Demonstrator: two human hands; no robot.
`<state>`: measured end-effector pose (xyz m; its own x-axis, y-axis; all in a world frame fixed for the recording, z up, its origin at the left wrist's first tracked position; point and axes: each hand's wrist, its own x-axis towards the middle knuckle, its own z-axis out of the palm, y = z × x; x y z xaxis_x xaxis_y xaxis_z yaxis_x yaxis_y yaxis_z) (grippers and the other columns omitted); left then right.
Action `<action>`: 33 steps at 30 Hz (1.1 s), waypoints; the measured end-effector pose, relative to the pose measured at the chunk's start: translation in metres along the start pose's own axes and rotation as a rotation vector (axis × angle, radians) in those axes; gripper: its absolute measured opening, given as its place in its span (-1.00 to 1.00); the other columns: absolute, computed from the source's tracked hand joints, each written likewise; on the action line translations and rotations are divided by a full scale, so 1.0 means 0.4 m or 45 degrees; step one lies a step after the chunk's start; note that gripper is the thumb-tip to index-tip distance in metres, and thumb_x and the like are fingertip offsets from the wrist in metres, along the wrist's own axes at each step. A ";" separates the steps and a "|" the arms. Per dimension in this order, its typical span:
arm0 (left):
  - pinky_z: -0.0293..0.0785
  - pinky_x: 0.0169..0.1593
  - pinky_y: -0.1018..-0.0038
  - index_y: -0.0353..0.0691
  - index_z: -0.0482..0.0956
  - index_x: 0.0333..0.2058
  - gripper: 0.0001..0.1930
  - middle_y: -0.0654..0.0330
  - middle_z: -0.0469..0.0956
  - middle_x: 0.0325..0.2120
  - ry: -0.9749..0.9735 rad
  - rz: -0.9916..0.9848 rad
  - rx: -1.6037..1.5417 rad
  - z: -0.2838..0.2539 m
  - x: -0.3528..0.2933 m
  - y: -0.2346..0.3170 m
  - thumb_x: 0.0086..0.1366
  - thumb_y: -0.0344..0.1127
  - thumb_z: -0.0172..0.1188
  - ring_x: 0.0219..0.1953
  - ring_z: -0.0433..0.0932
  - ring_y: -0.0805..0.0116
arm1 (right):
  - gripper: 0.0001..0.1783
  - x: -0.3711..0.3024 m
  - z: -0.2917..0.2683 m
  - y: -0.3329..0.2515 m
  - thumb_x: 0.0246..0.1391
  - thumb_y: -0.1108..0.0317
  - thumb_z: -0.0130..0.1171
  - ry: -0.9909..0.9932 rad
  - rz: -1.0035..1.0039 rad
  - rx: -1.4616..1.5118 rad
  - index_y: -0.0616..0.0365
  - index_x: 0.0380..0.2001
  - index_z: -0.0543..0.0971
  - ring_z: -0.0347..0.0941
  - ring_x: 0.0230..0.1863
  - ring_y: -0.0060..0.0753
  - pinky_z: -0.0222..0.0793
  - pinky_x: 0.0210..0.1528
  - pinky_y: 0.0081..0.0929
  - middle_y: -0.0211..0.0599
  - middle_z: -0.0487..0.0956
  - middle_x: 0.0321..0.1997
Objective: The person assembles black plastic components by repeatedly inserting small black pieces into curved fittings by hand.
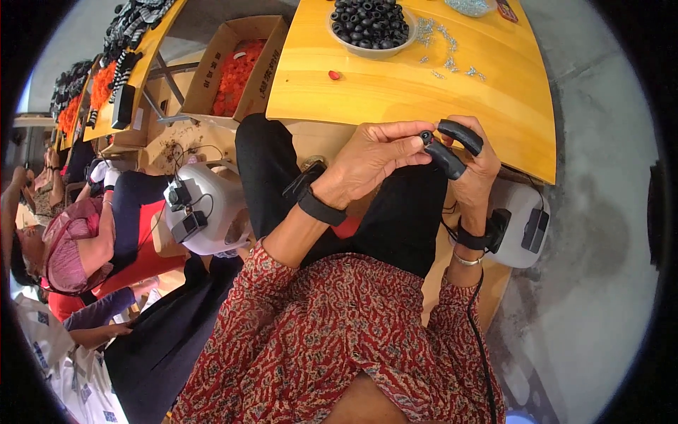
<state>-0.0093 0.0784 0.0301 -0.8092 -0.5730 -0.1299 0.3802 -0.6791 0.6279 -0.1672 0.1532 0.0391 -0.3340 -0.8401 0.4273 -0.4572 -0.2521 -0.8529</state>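
Above my lap, near the table's front edge, my two hands meet. My left hand [378,155] is closed, pinching a small black round cap [426,136] with a shiny centre between thumb and forefinger. Close beside it is my right hand [470,159], with black sleeves [460,134] covering its thumb and a finger. Those covered tips curve toward the cap; whether they touch it is hard to make out. A white bowl [408,44] on the table holds many similar black caps [371,22]. Small silver metal pieces [450,42] lie scattered right of the bowl.
On the yellow table [318,92] lies a small red piece [334,75]. A clear tub [470,6] stands at the far edge. Left of the table is a cardboard box [201,81] of orange pieces. White plastic jugs [219,212] flank my legs. Other people sit at left.
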 end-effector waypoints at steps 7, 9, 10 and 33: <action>0.56 -0.04 0.42 -0.42 0.47 -0.06 -0.72 0.02 0.53 -0.15 0.042 0.006 -0.056 -0.009 -0.001 -0.005 0.25 -0.52 0.06 -0.16 0.57 0.30 | -0.75 -0.004 0.007 0.010 -0.19 0.50 0.35 -0.046 0.055 0.219 0.21 -0.35 0.56 0.38 -0.37 -0.66 0.29 -0.30 -0.72 -0.51 0.49 -0.40; 0.57 -0.06 0.41 -0.44 0.48 -0.08 -0.73 0.01 0.56 -0.22 0.079 -0.030 -0.028 -0.007 -0.001 0.000 0.25 -0.50 0.07 -0.21 0.58 0.31 | -0.75 -0.005 0.005 -0.001 -0.19 0.50 0.35 -0.060 0.091 0.150 0.22 -0.36 0.56 0.37 -0.38 -0.67 0.29 -0.31 -0.72 -0.51 0.47 -0.40; 0.57 -0.06 0.41 -0.44 0.48 -0.08 -0.73 0.01 0.56 -0.22 0.081 -0.030 -0.029 -0.008 -0.002 -0.001 0.25 -0.50 0.07 -0.21 0.58 0.31 | -0.75 -0.005 0.004 -0.002 -0.19 0.50 0.35 -0.062 0.092 0.151 0.22 -0.36 0.56 0.37 -0.38 -0.67 0.29 -0.31 -0.72 -0.51 0.47 -0.40; 0.56 -0.20 0.55 -0.38 0.52 -0.12 -0.76 0.14 0.59 -0.30 0.236 0.069 0.069 -0.015 0.005 -0.018 0.26 -0.41 0.10 -0.33 0.57 0.44 | -0.81 -0.003 0.033 0.030 -0.14 0.54 0.30 -0.038 0.182 0.198 0.26 -0.37 0.58 0.43 -0.33 -0.62 0.32 -0.26 -0.70 -0.46 0.52 -0.36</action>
<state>-0.0110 0.0794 0.0205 -0.6897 -0.6864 -0.2306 0.3923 -0.6219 0.6777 -0.1615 0.1450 0.0243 -0.3605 -0.8860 0.2917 -0.2736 -0.1985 -0.9411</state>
